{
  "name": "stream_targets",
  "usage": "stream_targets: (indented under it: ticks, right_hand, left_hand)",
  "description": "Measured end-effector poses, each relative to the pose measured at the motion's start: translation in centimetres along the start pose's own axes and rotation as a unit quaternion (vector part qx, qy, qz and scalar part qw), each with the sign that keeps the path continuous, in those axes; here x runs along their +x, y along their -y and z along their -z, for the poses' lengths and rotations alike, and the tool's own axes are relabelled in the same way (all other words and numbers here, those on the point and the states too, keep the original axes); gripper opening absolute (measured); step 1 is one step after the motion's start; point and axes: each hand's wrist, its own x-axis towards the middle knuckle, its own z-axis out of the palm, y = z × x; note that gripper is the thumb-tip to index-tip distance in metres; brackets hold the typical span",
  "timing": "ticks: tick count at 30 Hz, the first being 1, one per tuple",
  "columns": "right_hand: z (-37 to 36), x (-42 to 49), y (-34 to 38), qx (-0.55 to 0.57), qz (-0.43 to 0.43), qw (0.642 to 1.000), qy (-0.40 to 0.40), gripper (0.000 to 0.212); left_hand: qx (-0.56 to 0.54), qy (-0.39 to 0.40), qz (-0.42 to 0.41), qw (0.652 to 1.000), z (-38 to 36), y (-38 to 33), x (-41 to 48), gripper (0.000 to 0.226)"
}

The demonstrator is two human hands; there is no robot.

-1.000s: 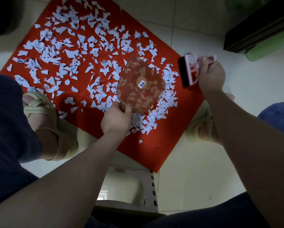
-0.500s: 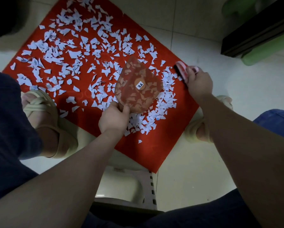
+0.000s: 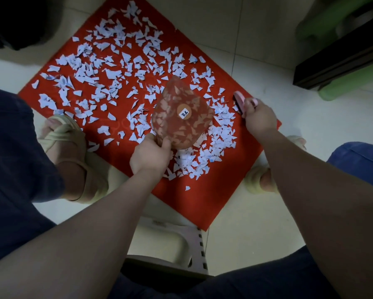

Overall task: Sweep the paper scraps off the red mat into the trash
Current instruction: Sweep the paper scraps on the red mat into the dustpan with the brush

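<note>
A red mat (image 3: pixel 205 203) lies on the tiled floor, strewn with several pale paper scraps (image 3: pixel 107 74). My left hand (image 3: pixel 151 154) grips the handle of a translucent pink dustpan (image 3: pixel 181 115), tilted over the mat with a small white sticker on its underside. A denser cluster of scraps (image 3: pixel 215 139) lies just right of the pan. My right hand (image 3: pixel 259 117) grips a pink hand brush (image 3: pixel 239 102) with dark bristles, set down at the mat's right edge beside that cluster.
My two sandalled feet (image 3: pixel 73 143) (image 3: pixel 259 180) flank the mat's near side. A pale plastic stool (image 3: pixel 181 244) stands under me. A dark bag (image 3: pixel 19 20) sits at the far left, dark furniture with green plastic parts (image 3: pixel 343 61) at the far right.
My right hand has brought the brush down and leftward from above the floor to the mat's right edge. The left hand and dustpan have stayed almost still.
</note>
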Motion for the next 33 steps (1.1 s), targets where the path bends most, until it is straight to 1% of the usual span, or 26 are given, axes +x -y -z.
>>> stream_targets:
  ticks: [2, 4, 6, 8, 11, 12, 15, 17, 19, 21, 23, 24, 28, 31, 33]
  right_hand:
    - [-0.4, -0.7, 0.3, 0.001, 0.024, 1.0, 0.0, 0.039]
    - [-0.3, -1.4, 0.4, 0.006, 0.036, 0.999, -0.037, 0.042]
    - [0.2, -1.8, 0.2, 0.014, 0.025, 0.996, -0.081, 0.044]
    - [0.7, -2.1, -0.5, 0.015, -0.006, 0.996, -0.09, 0.045]
    - [1.1, -2.3, -1.7, 0.005, -0.078, 0.996, -0.032, 0.053]
    - [1.0, -2.4, -1.9, 0.011, -0.089, 0.996, -0.009, 0.054]
    - [0.4, -3.0, -1.3, 0.002, -0.069, 0.997, 0.032, 0.052]
    - [0.1, -3.3, -0.6, -0.013, -0.041, 0.999, 0.033, 0.045]
    - [0.2, -3.6, -0.1, -0.011, -0.015, 1.0, 0.003, 0.038]
    - [0.8, -3.9, 0.3, -0.013, -0.003, 0.998, -0.058, 0.039]
    - [1.4, -3.7, 0.4, -0.03, -0.008, 0.995, -0.097, 0.041]
    - [1.6, -3.4, 0.2, -0.039, -0.02, 0.994, -0.099, 0.041]
    - [2.4, -2.1, -0.8, -0.059, -0.103, 0.993, -0.015, 0.044]
    - [1.8, -1.5, -0.8, -0.066, -0.087, 0.992, 0.07, 0.046]
    - [1.0, -1.9, -0.2, -0.037, -0.069, 0.995, 0.066, 0.043]
  left_hand:
    - [-0.002, -0.002, -0.002, 1.0, 0.4, 0.0, 0.0, 0.038]
    - [-0.002, -0.005, -0.006, 1.0, 0.7, 0.0, -0.1, 0.038]
    - [0.001, -0.007, -0.008, 1.0, 0.9, 0.1, -0.2, 0.037]
    - [0.005, -0.004, -0.013, 1.0, 1.1, 0.5, -0.3, 0.037]
    - [0.015, 0.005, -0.02, 1.0, 1.3, 1.2, -0.5, 0.04]
    - [0.019, 0.008, -0.022, 1.0, 1.4, 1.4, -0.5, 0.04]
    - [0.028, 0.014, -0.028, 0.999, 1.8, 1.6, -0.5, 0.037]
    - [0.033, 0.015, -0.034, 0.999, 2.0, 1.5, -0.5, 0.037]
    - [0.034, 0.013, -0.037, 0.999, 2.2, 1.4, -0.5, 0.038]
    - [0.031, 0.01, -0.04, 0.999, 2.2, 1.4, -0.6, 0.038]
    - [0.034, 0.008, -0.044, 0.998, 2.2, 1.4, -0.8, 0.04]
    - [0.037, 0.008, -0.046, 0.998, 2.2, 1.4, -0.9, 0.041]
    - [0.046, 0.012, -0.048, 0.998, 2.4, 1.5, -1.1, 0.04]
    - [0.053, 0.015, -0.046, 0.997, 2.4, 1.6, -0.9, 0.04]
    - [0.054, 0.016, -0.042, 0.998, 2.4, 1.5, -0.7, 0.04]
